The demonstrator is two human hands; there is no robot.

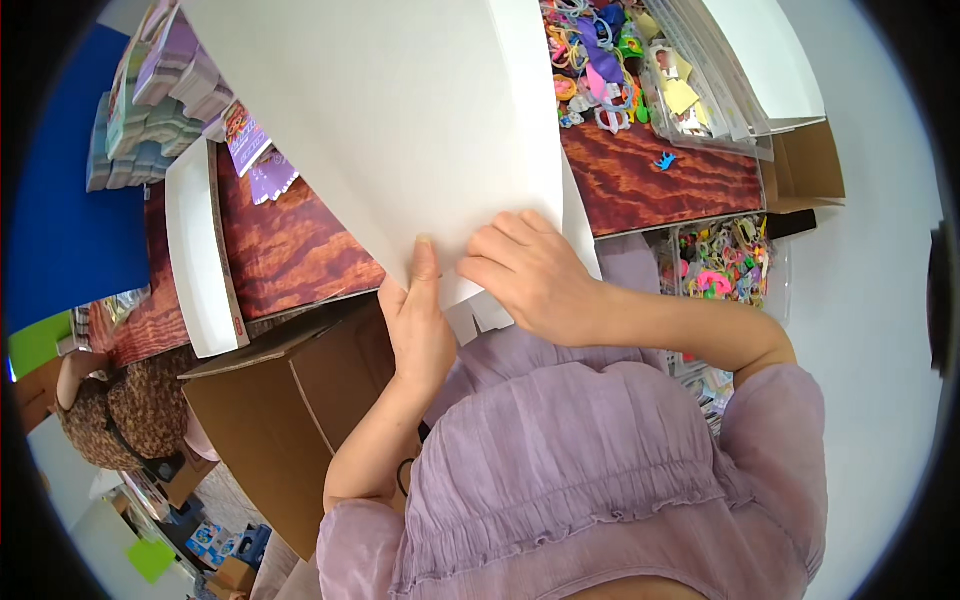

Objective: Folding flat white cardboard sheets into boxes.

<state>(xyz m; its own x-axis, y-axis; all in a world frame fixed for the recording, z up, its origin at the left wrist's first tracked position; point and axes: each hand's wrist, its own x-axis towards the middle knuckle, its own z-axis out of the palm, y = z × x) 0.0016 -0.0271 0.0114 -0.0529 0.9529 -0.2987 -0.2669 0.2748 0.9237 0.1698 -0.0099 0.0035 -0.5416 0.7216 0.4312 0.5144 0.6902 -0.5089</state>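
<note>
A large white cardboard sheet point(400, 120) slants over the table edge in front of me, with a crease along its right side and small white flaps below its near edge. My left hand point(418, 335) grips its near left corner, thumb on top and fingers underneath. On the near right part, my right hand point(530, 280) is closed at the sheet's edge with its fingers bent over the top. What lies under the sheet is hidden.
Small colourful toys point(600, 70) and a clear plastic bin point(715, 110) lie at the far right; another toy-filled bin point(722, 262) sits below. Stacked printed packets point(165, 90) and a white tray point(198, 255) stand left. A brown carton point(270, 400) is below the table. Another person point(130, 410) is at far left.
</note>
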